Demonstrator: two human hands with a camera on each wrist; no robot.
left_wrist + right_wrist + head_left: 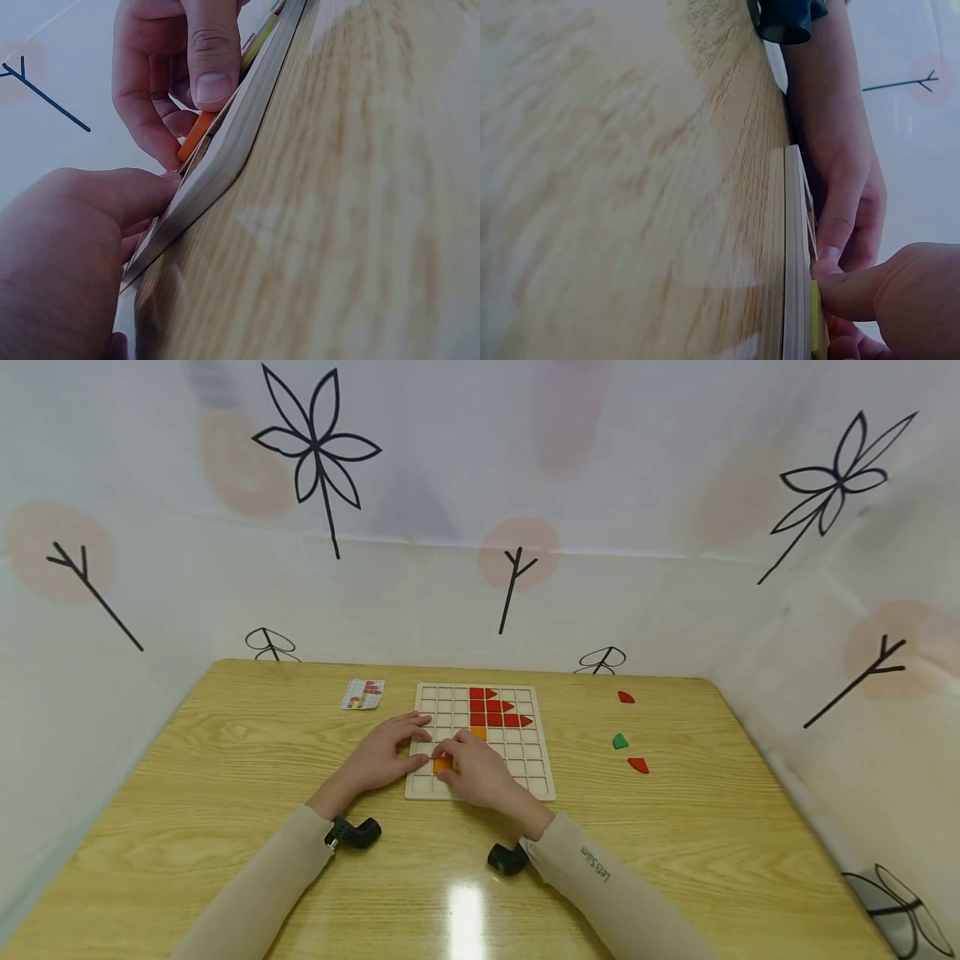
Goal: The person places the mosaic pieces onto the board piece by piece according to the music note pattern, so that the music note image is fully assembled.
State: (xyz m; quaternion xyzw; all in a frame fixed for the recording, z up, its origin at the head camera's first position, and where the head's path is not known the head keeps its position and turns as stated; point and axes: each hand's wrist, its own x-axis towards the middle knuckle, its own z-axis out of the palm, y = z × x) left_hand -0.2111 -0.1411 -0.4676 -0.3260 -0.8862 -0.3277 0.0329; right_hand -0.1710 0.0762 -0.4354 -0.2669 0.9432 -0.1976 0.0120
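Note:
In the head view, a square wooden grid board (pixel 520 768) lies on the table. My right hand (pixel 480 768) is over its lower left part, thumb and fingers pinching an orange square tile (pixel 442 767). Seen from the left wrist, the orange tile (pixel 196 136) stands tilted at the board's surface between the right thumb and fingers. My left hand (pixel 382 752) rests at the board's left edge, fingers loosely bent and thumb tip close to the tile. A yellow tile (pixel 816 319) shows on the board beside the right thumb in the right wrist view.
Red tiles (pixel 494 720), some pointed, fill cells at the board's top, with another orange tile (pixel 478 732) below them. A pattern card (pixel 363 694) lies behind left. To the right lie two red rounded pieces (pixel 638 765) and a green piece (pixel 620 742).

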